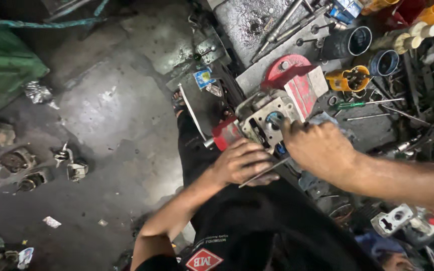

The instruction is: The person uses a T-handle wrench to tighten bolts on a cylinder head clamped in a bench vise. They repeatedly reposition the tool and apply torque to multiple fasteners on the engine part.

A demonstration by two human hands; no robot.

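A grey metal engine head is clamped in a red bench vise at the edge of a workbench. My right hand rests on the engine head, fingertips pressing near a round opening in its face. My left hand sits just below and left of it, fingers closed around a thin metal rod that slants up toward the right hand. What lies under the right palm is hidden.
On the bench lie long steel tools, a green-handled screwdriver, a yellow cup and dark cylinders. Engine parts and scraps lie on the concrete floor at left. A sandalled foot shows below the vise.
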